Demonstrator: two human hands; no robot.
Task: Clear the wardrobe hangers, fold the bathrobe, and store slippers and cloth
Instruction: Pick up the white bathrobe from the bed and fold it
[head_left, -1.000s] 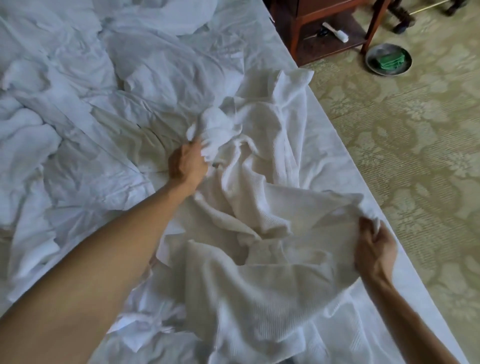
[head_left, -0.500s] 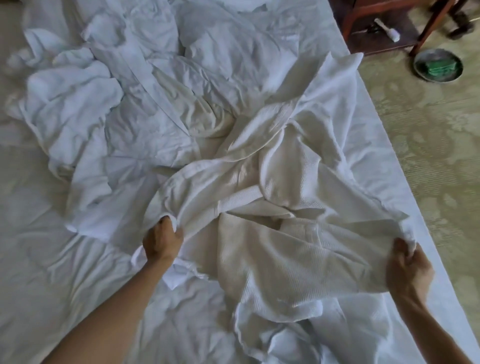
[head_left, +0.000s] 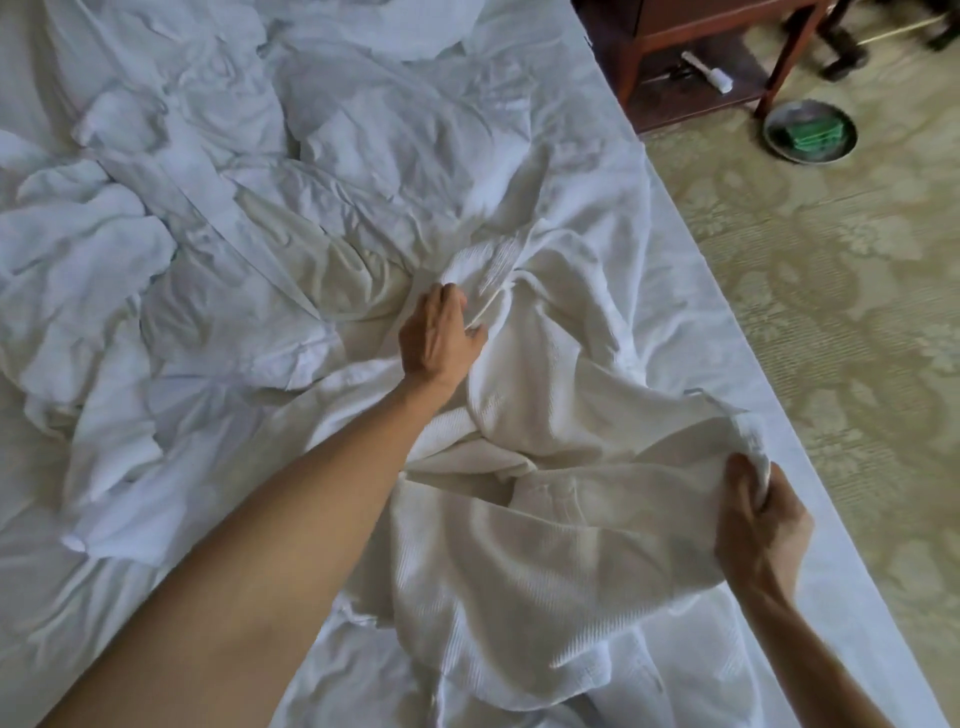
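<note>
Our white waffle-weave bathrobe (head_left: 550, 551) is bunched on the near right of the rumpled white bed (head_left: 691, 312). Our left hand (head_left: 441, 338) pinches a far fold, right hand (head_left: 763, 525) clamps the right edge, well apart. We'd pull it taut and flat first.

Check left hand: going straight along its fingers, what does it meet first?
Left hand meets the bunched white waffle-weave bathrobe at its fingertips, probably touching; crumpled white bedding lies beyond.

Rumpled white bed (head_left: 701, 291); patterned carpet (head_left: 831, 338) rt; wood nightstand (head_left: 727, 23) top rt.
</note>
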